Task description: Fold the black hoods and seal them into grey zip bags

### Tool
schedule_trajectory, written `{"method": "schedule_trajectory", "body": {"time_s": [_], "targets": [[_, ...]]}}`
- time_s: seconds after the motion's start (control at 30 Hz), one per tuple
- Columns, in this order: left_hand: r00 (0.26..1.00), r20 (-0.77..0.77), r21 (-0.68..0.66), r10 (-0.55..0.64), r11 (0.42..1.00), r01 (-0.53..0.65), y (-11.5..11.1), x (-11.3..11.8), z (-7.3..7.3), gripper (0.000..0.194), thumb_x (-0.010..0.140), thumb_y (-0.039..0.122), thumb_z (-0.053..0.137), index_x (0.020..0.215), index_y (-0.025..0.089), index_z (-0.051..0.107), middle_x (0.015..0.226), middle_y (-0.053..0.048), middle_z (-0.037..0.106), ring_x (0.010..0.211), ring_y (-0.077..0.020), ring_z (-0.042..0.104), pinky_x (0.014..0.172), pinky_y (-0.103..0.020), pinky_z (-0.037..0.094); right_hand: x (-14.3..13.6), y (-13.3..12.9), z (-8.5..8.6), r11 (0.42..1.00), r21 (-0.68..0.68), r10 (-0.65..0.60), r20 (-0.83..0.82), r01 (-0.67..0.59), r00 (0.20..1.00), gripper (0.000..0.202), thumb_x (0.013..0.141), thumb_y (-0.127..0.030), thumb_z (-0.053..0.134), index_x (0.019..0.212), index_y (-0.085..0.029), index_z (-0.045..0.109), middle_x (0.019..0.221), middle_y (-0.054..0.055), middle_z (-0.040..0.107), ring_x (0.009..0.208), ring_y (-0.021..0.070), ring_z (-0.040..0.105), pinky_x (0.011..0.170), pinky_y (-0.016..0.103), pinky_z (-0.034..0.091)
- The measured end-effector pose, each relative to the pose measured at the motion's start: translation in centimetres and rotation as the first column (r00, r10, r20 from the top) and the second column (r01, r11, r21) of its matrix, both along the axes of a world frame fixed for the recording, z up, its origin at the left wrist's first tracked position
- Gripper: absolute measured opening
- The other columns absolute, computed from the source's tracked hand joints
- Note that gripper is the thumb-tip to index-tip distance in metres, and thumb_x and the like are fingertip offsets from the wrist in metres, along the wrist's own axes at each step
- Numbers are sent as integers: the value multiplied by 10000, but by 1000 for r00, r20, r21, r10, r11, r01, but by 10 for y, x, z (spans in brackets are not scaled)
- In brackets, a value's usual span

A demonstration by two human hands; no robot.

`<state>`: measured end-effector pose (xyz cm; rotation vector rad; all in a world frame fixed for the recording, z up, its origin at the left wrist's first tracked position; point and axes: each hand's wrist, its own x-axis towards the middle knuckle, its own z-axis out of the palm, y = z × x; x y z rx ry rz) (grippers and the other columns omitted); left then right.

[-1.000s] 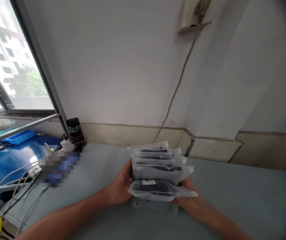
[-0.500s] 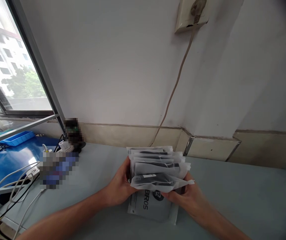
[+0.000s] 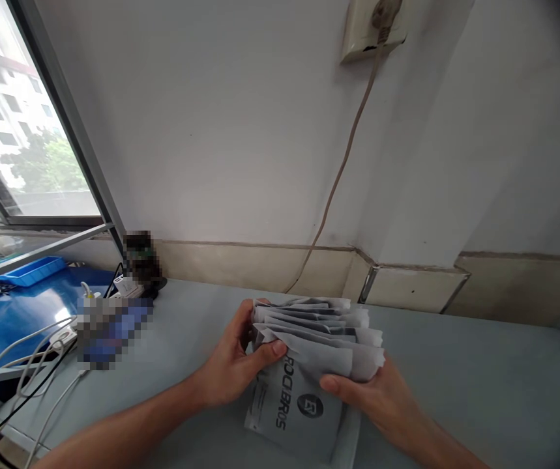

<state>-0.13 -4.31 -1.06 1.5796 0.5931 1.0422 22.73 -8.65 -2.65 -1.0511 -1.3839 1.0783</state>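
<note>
— What sits furthest left?
— A blue plastic tray (image 3: 38, 270) at nine o'clock, then a white power strip (image 3: 64, 337) towards eight.
— And what has just changed?
— The left hand (image 3: 228, 371), at seven, now lays its thumb over the front of the frosted pouches (image 3: 358, 355) at six. They bunch closer, so the lettered pouch (image 3: 304, 430) in front shows more of its print and round logo.
— How are the hands set?
— The left pinches the bundle's left side, fingers behind. The right hand (image 3: 372, 394), at five, clasps the right side, thumb across the front; its fingers are hidden.
— Is the bundle touching the grey worktop (image 3: 456, 391)?
— I cannot tell.
</note>
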Motion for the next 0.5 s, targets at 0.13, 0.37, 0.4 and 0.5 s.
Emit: {"method": "schedule_trajectory", "body": {"time_s": [0.13,0.37,0.4,0.5], "targets": [[1000,30,26,-8,1000,7,0,1,-6,460,963,430,742,1319,239,522,1212,-63,631,1114,-216,600,973,-335,494,-1,-3,7,985,-99,-146,-7,145,989,614,731,-613,866,1213,-262,716,1199,103,802,1138,379,741,935,501,659],[975,-149,56,-165,983,175,7,2,-17,1167,612,337,1018,1551,267,328,1594,-146,445,1479,-364,427,1225,-498,358,-3,-1,5,973,-74,-221,-51,217,974,671,781,-634,828,1293,-241,645,1231,105,784,1154,355,730,940,455,657],[971,-168,35,-169,984,177,8,3,-20,1104,654,330,997,1544,265,347,1581,-144,467,1465,-357,451,1216,-500,375,-2,0,3,972,-75,-226,-49,222,973,695,788,-637,823,1325,-240,631,1222,108,786,1145,353,734,931,454,660],[979,-153,-7,-136,991,136,11,5,-28,905,744,336,944,1481,244,427,1503,-134,558,1402,-336,529,1175,-486,436,1,3,-4,986,-42,-165,-56,163,985,776,778,-658,824,1398,-242,609,1279,126,764,1186,360,714,968,467,642]]}}
